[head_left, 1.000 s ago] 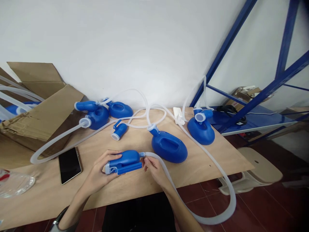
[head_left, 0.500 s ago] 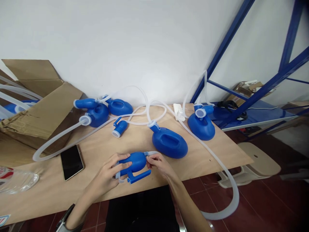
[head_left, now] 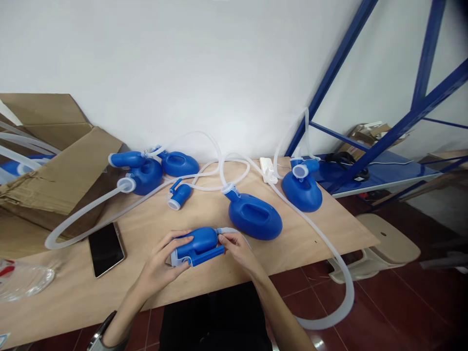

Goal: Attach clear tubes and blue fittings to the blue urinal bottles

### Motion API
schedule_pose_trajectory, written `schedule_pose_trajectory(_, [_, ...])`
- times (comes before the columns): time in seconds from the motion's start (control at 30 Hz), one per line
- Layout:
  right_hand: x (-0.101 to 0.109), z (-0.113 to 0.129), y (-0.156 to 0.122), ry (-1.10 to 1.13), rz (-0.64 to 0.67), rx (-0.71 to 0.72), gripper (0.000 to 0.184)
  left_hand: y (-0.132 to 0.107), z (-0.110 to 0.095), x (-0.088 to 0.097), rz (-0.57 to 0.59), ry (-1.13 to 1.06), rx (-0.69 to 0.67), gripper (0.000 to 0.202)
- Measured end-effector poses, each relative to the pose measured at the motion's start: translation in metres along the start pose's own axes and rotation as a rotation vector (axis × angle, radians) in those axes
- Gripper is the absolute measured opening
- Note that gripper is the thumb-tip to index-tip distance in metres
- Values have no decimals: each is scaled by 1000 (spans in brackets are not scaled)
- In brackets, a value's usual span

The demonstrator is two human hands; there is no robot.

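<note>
On plywood table (head_left: 73, 297) — L grip (head_left: 157, 261) tight round blue urinal (head_left: 197, 243), R grip (head_left: 237, 251) pinching tube (head_left: 234, 229)

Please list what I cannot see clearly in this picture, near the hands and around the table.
Head view, the only view:
Where the tube joins the blue bottle: hidden by the right hand.
Part of the blue bottle's end: hidden by the left hand.
Second blue bottle: mostly hidden by the cardboard flap, cut off by the left edge.
Clear plastic bottle: cut off by the left edge.
Black object on the blue shelf: too small to identify.
</note>
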State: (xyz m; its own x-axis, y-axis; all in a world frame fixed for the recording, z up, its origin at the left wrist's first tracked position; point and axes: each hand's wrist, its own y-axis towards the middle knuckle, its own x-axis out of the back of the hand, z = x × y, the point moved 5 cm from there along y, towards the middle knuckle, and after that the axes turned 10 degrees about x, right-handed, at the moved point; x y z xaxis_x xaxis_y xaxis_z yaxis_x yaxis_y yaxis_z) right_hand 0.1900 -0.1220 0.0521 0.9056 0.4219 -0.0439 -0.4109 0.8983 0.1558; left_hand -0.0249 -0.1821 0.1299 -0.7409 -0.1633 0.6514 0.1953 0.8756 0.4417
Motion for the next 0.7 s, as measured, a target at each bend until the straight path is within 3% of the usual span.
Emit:
schedule_pose_trajectory(0.1, [-1, 1, -10, -27, -5, -28, 51, -2, 10, 2, -65, -48, 158, 37])
schedule_pose_trajectory(0.2, [7, 2, -35, -163, -85, -57, 42, -7, 26, 12, -216, -91, 343, 43])
schedule_pose_trajectory(0.33, [36, -8, -83, -307, -324, -84, 55, -17, 55, 39, -526, -209, 616, 47])
schedule_pose_trajectory(0.4, [56, -12, -106, -240, -445, -92, 71, -23, 64, 57, -736, -323, 687, 48])
schedule_pose_trajectory(0.47, [76, -9, -128, -50, -543, -81, 83, -27, 63, 70, -876, -367, 713, 50])
schedule_pose_trajectory(0.57, [105, 11, -154, 189, -691, 30, 96, -32, 45, 80, -947, -136, 708, 60])
schedule_pose_trajectory(0.63, [124, 26, -166, 214, -791, 82, 96, -30, 27, 81, -934, 78, 565, 62])
schedule_pose_trajectory(0.7, [142, 32, -170, 193, -871, 66, 95, -26, 11, 77, -861, 242, 325, 58])
